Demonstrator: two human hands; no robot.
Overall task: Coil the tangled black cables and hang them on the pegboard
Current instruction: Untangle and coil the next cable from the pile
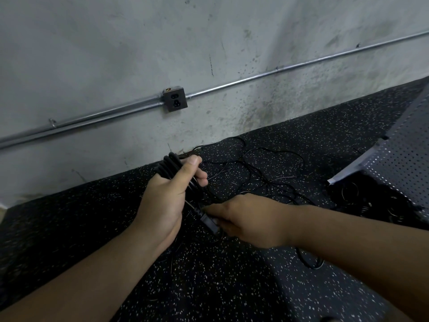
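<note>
While the left hand (162, 196) clamps the coil (168, 166), the right hand (246, 219) pinches the plug (209, 223); cord (193, 208) looks light, floppy, best held near that stiff end.

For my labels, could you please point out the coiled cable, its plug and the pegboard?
coiled cable (168, 166): head view, top loops.
plug (208, 221): head view, black body.
pegboard (397, 147): head view, perforated face.

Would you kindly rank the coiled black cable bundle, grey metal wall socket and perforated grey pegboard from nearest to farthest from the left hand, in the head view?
1. Coiled black cable bundle, gripped in the left hand.
2. Grey metal wall socket, on the wall above.
3. Perforated grey pegboard, far right.
</note>
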